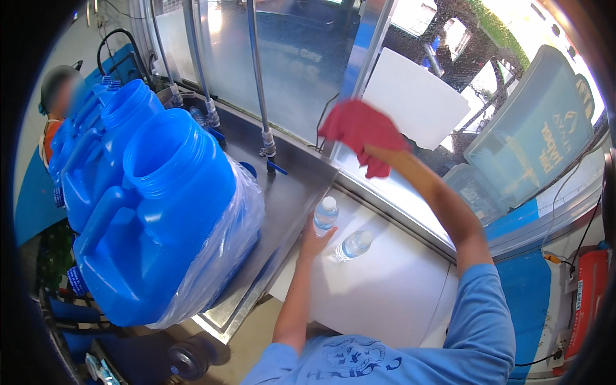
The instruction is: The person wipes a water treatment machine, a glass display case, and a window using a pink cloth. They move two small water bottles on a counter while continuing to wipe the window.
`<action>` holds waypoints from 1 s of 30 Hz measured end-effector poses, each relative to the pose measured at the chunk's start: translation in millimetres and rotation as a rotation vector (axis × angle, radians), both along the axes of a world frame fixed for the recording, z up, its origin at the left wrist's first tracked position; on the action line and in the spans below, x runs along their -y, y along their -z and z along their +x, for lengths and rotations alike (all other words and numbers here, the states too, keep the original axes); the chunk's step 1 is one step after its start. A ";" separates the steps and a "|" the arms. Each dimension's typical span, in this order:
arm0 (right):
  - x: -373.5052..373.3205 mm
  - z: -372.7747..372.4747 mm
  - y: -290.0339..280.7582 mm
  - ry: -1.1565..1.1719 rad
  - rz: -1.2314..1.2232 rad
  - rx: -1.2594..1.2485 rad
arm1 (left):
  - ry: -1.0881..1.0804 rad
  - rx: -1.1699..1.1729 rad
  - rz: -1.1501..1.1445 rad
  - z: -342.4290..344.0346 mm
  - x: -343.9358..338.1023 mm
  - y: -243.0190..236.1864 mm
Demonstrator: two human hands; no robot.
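My left hand (313, 240) is wrapped round a small clear water bottle (326, 213) with a white cap, upright over the white tabletop (369, 289). Just to its right a second clear bottle (353, 245) with a white cap is on the same tabletop, apart from my hand. With my right arm stretched forward, my right hand (380, 153) grips a red cloth (359, 131) in front of the window frame. The cloth covers most of its fingers. Whether the cloth touches the glass, I cannot tell.
Large blue jugs (186, 224) stand at the left, the nearest partly wrapped in clear plastic, by a steel counter (289, 189). Filling pipes with blue-handled valves (273, 163) hang over it. Clear plastic bins (532, 128) lean at the right. A person (54, 122) is at the far left.
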State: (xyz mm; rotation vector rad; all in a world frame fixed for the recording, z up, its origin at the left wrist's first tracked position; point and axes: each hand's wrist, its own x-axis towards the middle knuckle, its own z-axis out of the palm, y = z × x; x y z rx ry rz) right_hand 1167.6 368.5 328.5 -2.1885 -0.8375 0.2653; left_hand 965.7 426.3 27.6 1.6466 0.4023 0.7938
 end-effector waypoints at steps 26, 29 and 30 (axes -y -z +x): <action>-12.0 15.9 42.9 -0.180 -0.229 0.107 | 0.025 0.076 0.079 3.2 -3.8 0.3; -6.0 31.1 -39.7 -0.206 -0.226 0.454 | 0.007 0.096 0.089 4.0 -3.2 1.6; -6.3 36.3 -68.3 -0.200 -0.212 0.603 | 0.010 0.093 0.083 3.9 -2.8 2.5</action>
